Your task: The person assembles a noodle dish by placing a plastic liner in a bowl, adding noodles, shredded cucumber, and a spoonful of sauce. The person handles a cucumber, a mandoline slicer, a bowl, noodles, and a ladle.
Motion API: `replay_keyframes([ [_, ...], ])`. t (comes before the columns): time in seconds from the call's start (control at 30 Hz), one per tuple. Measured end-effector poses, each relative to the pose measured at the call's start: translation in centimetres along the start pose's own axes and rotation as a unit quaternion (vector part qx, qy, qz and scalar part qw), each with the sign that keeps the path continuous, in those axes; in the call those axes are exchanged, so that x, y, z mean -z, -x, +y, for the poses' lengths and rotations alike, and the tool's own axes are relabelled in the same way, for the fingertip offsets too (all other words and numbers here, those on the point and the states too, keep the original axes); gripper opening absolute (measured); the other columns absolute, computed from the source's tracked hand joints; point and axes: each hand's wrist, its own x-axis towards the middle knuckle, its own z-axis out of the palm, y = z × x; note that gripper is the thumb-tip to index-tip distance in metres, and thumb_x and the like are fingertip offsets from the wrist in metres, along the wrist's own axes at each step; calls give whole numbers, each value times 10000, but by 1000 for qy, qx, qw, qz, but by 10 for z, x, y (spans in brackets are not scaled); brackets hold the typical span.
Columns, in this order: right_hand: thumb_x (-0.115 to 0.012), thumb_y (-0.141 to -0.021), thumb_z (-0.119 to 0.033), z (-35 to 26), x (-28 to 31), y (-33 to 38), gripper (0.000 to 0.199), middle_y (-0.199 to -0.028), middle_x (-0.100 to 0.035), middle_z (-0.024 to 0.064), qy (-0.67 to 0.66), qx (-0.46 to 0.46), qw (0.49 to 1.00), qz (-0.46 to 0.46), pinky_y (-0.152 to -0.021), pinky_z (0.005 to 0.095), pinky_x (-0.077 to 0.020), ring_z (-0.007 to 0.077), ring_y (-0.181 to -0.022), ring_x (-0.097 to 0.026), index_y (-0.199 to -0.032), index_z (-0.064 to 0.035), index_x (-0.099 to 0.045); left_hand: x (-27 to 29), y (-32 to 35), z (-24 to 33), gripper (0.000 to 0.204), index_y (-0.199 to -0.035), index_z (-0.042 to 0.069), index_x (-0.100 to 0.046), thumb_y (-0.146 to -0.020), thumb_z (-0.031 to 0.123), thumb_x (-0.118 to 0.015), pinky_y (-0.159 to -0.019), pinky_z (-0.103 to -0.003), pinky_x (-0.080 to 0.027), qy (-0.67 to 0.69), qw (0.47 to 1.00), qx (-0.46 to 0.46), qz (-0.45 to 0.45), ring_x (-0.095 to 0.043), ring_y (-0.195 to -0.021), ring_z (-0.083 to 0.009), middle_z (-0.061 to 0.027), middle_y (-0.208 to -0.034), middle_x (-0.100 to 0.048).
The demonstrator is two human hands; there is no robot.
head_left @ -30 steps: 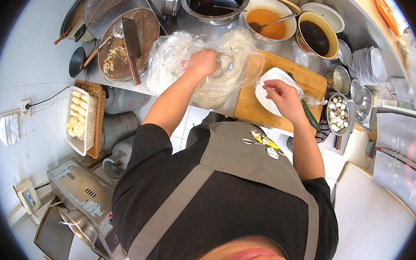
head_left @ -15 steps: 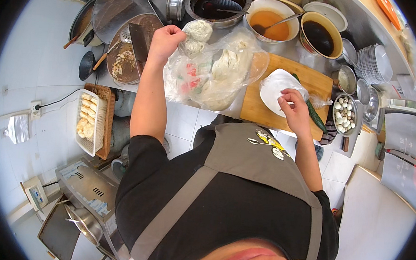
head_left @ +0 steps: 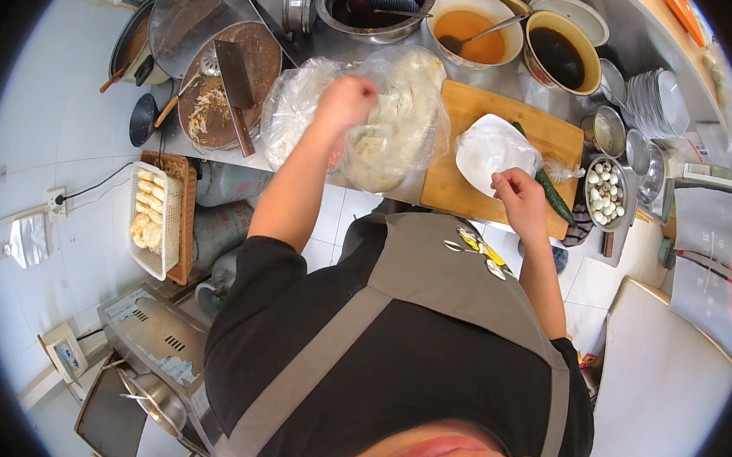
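My left hand (head_left: 347,103) is over clear plastic bags on the counter; its fingers are smeared by motion, so whether it grips anything does not show. Under and beside it, one bag (head_left: 398,121) holds pale, noodle-like strands, and a whiter bag (head_left: 293,111) lies to its left. My right hand (head_left: 521,206) is closed, thumb and fingers pinched at the near right edge of a white plate (head_left: 486,156) covered in thin clear plastic. That plate rests on a wooden cutting board (head_left: 448,183). A dark green cucumber (head_left: 555,196) lies beside the plate, just beyond my right hand.
At left, a cleaver (head_left: 235,74) lies on a round chopping block (head_left: 264,46) with shredded food. Along the back stand a metal bowl of dark liquid (head_left: 374,32), an orange-brown sauce bowl (head_left: 474,61) and a yellow-rimmed bowl (head_left: 533,71). Quail eggs fill a metal bowl (head_left: 626,190) at right.
My left hand has moved right and down, over the noodle bag. Plastic bunched up beside it has dropped flat, uncovering the cleaver's handle. My right hand has shifted slightly down to the plate's edge.
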Motion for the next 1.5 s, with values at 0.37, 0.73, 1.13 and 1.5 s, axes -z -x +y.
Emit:
replay_keyframes([
  [0.37, -688, -929, -191, 13, 19, 5, 255, -703, -607, 92, 68, 20, 997, 11, -598, 297, -440, 152, -634, -545, -837, 44, -650, -56, 19, 21, 238, -910, 59, -726, -828, 283, -709, -686, -410, -545, -103, 961, 74, -245, -690, -756, -287, -147, -893, -720],
  [0.73, -676, -935, -219, 40, 46, 17, 271, -673, -620, 60, 33, -35, 998, 40, -586, 275, -433, 107, -619, -534, -848, 38, -667, -94, 60, 48, 224, -930, 54, -731, -808, 238, -693, -684, -403, -557, 6, 984, -39, -172, -700, -729, -282, -149, -842, -725],
  [1.13, -688, -922, -232, 78, 83, 28, 296, -684, -615, 121, 72, -19, 997, 24, -581, 329, -442, 175, -598, -537, -846, 51, -646, -71, 28, 61, 483, -1124, 39, -705, -765, 362, -703, -926, -413, -523, -278, 926, 137, -214, -657, -1098, -312, -180, -1163, -689],
  [1.5, -667, -920, -248, 87, 84, 33, 298, -710, -632, 164, 98, -23, 995, 6, -602, 368, -461, 249, -621, -581, -859, 43, -651, -78, 12, 53, 538, -1102, 26, -727, -724, 408, -701, -908, -405, -530, -260, 925, 166, -221, -674, -1077, -313, -183, -1176, -695],
])
